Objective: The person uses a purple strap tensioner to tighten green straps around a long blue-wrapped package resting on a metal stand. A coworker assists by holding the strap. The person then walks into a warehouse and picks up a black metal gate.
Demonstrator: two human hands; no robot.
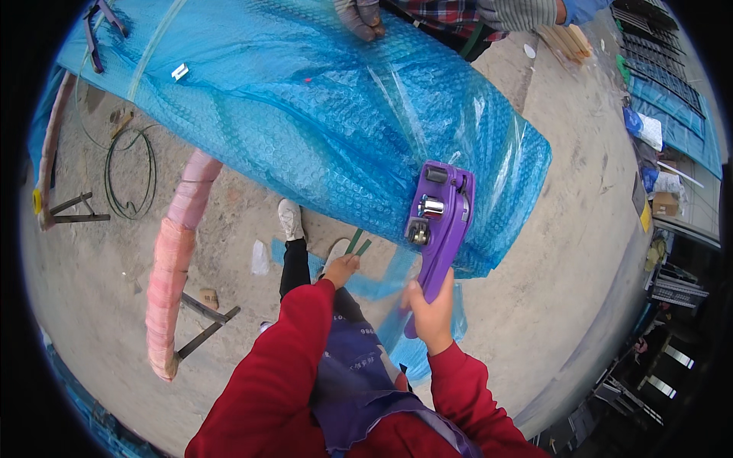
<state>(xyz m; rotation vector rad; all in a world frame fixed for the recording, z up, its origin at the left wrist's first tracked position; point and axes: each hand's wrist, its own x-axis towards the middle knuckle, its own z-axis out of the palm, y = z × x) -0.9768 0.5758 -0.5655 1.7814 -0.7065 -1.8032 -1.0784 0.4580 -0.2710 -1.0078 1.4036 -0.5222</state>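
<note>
Hand tool (449, 233): purple, long-handled, silver and black fittings.

Blue bubble wrap (305, 122): contents hidden | co-worker (450, 11): cut off, top edge | red speck (308, 80): unidentifiable

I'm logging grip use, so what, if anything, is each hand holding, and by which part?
The right hand holds the purple tool by its handle. The left hand seems to pinch the green strap near its lower end.
</note>
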